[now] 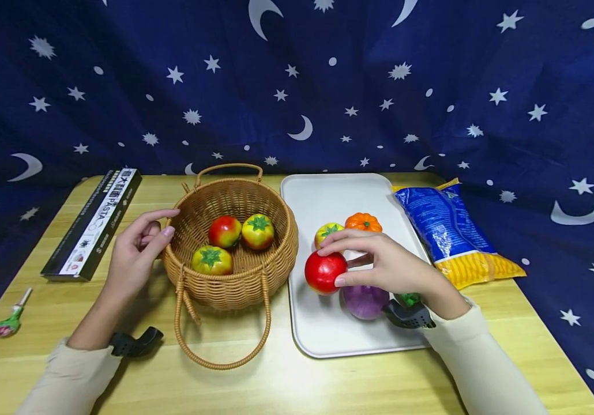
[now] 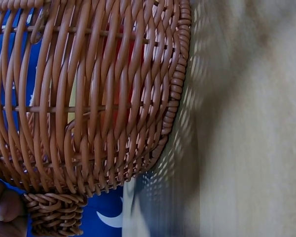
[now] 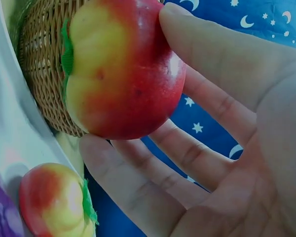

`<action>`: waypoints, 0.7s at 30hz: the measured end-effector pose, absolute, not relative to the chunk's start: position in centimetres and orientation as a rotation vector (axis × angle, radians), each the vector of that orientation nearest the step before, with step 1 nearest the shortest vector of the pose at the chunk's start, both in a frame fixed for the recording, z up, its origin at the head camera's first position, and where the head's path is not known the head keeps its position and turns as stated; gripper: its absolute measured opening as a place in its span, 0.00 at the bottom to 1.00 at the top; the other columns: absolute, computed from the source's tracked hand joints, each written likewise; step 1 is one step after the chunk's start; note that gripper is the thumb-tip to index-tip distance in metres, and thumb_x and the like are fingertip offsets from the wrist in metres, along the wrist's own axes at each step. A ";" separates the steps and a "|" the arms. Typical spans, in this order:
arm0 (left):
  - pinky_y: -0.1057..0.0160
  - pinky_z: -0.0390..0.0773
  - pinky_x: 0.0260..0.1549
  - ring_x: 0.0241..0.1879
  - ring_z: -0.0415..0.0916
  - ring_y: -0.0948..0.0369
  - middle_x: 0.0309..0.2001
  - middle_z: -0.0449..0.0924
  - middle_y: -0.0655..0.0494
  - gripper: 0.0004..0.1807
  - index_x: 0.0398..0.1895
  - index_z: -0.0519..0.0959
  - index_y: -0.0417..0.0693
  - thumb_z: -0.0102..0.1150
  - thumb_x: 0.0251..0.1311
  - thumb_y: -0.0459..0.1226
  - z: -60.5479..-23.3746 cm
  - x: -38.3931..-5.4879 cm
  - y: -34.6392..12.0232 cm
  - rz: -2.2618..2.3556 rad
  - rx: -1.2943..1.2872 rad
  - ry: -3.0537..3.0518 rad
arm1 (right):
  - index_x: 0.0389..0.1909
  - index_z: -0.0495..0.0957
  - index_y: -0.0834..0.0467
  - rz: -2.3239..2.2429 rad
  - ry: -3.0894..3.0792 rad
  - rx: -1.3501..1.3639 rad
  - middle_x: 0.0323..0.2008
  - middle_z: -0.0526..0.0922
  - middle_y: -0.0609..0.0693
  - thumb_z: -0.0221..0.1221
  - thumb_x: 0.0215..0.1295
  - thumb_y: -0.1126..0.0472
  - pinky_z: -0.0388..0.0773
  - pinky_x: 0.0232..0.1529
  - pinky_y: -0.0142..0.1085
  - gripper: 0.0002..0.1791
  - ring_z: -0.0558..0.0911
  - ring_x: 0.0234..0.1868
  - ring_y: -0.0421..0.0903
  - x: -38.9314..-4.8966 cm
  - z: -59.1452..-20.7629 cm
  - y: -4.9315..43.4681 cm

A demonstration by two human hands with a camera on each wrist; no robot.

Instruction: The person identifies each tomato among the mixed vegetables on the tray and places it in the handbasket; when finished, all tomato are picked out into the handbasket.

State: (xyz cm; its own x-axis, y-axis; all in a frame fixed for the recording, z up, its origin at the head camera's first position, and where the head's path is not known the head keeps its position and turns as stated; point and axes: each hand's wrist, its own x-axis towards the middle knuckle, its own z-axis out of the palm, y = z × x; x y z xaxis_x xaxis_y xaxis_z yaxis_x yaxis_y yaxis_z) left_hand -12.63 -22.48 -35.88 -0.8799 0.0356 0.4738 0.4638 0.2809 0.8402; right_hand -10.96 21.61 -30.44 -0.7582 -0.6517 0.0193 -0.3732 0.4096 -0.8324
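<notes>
My right hand (image 1: 385,259) holds a toy tomato (image 1: 325,272) over the white tray, thumb on one side and fingers on the other. Close up in the right wrist view, the toy tomato (image 3: 126,69) is red, fading to yellow around a green leafy top. At the left rim of a wicker basket (image 1: 235,297), my left hand (image 1: 138,245) has its forefinger and thumb loosely apart, fingertips right at the rim. Three more toy tomatoes (image 1: 211,260) lie in the basket. The left wrist view shows mostly the woven wall (image 2: 89,98), with a fingertip at its lower left.
On the tray (image 1: 323,202) are another toy tomato (image 1: 328,231), an orange toy pumpkin (image 1: 363,222), a purple round vegetable (image 1: 365,302) and something green (image 1: 410,299), partly hidden. A blue-yellow bag (image 1: 447,230) overlaps the tray's right edge. Left lie a pasta box (image 1: 94,225) and a lollipop (image 1: 11,320).
</notes>
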 end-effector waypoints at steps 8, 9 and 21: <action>0.63 0.55 0.16 0.18 0.53 0.64 0.22 0.57 0.60 0.17 0.60 0.79 0.35 0.58 0.70 0.27 -35.9 -12.6 -22.4 -1.629 -0.447 -2.191 | 0.59 0.83 0.46 -1.274 2.379 -0.979 0.64 0.76 0.48 0.74 0.59 0.59 0.81 0.53 0.41 0.26 0.74 0.65 0.48 -11.4 -29.1 21.6; 0.63 0.55 0.16 0.18 0.53 0.64 0.22 0.57 0.60 0.17 0.60 0.79 0.35 0.58 0.70 0.27 -35.9 -12.6 -22.5 -1.626 -0.446 -2.191 | 0.60 0.83 0.47 -1.276 2.382 -1.007 0.64 0.76 0.48 0.74 0.59 0.60 0.81 0.53 0.41 0.26 0.74 0.65 0.48 -11.6 -28.8 21.5; 0.63 0.54 0.15 0.17 0.53 0.64 0.21 0.56 0.60 0.17 0.59 0.79 0.33 0.58 0.69 0.25 -36.0 -12.8 -22.5 -1.638 -0.468 -2.177 | 0.60 0.83 0.52 -1.229 2.399 -1.196 0.63 0.76 0.46 0.75 0.58 0.62 0.83 0.48 0.40 0.26 0.76 0.63 0.45 -13.8 -23.5 18.6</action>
